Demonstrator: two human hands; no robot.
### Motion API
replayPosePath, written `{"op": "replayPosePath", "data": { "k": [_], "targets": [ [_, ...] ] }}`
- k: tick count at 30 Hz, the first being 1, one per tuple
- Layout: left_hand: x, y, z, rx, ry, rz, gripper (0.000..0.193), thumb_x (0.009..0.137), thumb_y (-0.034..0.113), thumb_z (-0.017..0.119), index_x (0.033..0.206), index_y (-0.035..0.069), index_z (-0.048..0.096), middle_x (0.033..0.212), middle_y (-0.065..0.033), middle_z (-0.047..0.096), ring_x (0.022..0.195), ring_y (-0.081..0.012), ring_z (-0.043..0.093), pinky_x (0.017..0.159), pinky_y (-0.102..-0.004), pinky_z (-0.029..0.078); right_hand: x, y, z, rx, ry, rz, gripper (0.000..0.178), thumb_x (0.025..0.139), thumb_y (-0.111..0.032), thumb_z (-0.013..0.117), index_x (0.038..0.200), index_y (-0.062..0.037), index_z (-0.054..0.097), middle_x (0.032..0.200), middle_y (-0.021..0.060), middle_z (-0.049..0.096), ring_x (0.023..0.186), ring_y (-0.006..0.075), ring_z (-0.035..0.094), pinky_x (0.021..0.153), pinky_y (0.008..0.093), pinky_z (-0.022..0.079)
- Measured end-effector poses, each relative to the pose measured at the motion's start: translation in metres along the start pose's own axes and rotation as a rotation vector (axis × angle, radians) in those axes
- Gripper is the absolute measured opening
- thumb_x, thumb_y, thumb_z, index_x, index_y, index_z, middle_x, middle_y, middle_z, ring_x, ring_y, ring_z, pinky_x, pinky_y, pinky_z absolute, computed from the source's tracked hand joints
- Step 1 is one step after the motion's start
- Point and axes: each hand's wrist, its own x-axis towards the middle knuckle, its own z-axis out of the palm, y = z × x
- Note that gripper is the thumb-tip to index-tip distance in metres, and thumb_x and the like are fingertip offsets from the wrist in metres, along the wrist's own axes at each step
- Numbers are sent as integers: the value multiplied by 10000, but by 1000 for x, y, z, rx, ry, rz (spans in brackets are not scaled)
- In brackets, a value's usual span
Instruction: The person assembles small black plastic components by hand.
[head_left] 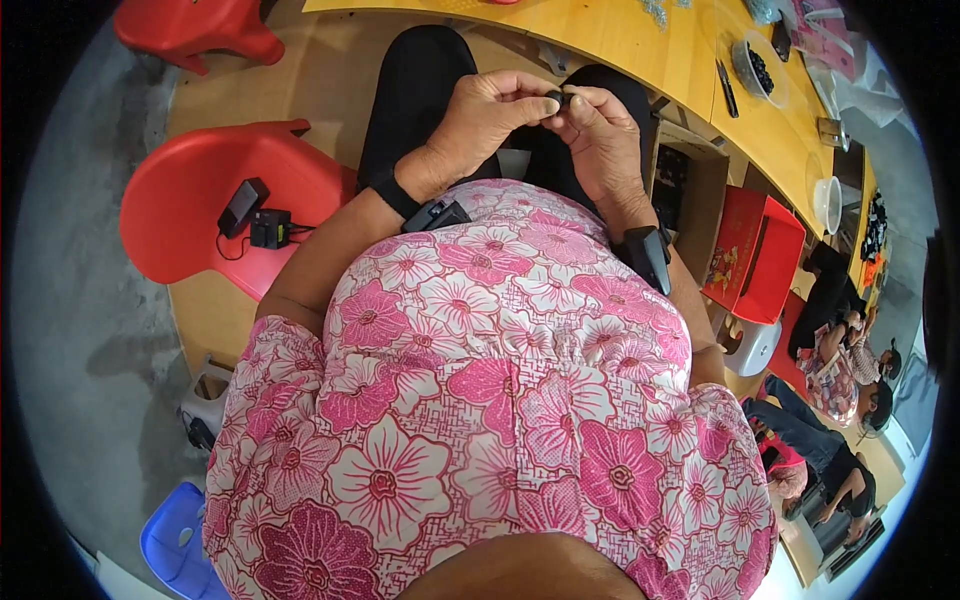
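Above my lap, both hands meet and pinch a small black piece (pixel 562 100) between thumbs and fingertips. Its exact kind is too small to make out. My left hand (pixel 490 112) comes in from the left, its fingers closed on the piece's left side. My right hand (pixel 603 135) grips it from the right, thumb and forefinger pressed together. Each wrist wears a black strap with a dark device. Past my knees runs the edge of a yellow wooden table (pixel 600 40).
On the table's right stand a clear bowl (pixel 745 65) of small black pieces and a black pen-like tool (pixel 727 88). A red chair (pixel 190 190) at my left bears black devices (pixel 268 228). A red box (pixel 752 255) stands at my right, with other people beyond it.
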Motion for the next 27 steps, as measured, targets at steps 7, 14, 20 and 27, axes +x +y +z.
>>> {"op": "replayPosePath", "data": {
  "k": [7,14,20,27],
  "targets": [
    [-2,4,3,10,41,43,234,853,84,648,1059,-26,628,916,-65,649,848,-107,606,759,-227,502,2,-4,-2,182,-153,277,198,908,-224,584,923,-27,593,807,55,608,738,159,613,748,346,548],
    [1,2,-1,187,47,195,215,850,83,653,1049,2,636,918,-40,631,845,-100,604,755,-208,496,5,-8,-6,151,-205,315,218,909,-226,579,942,-13,613,825,64,619,733,157,610,746,366,549],
    [0,5,2,173,57,203,205,847,81,660,1038,9,637,919,-39,629,838,-81,597,727,-199,490,5,-7,-4,215,-244,306,243,914,-246,569,964,-15,623,841,60,620,721,149,578,762,377,539],
    [1,5,4,148,59,290,177,830,102,676,988,21,672,832,-43,664,734,-88,640,646,-205,524,4,-11,0,211,-261,301,239,916,-247,565,948,-17,621,798,37,592,670,131,529,737,352,521]
  ]
}}
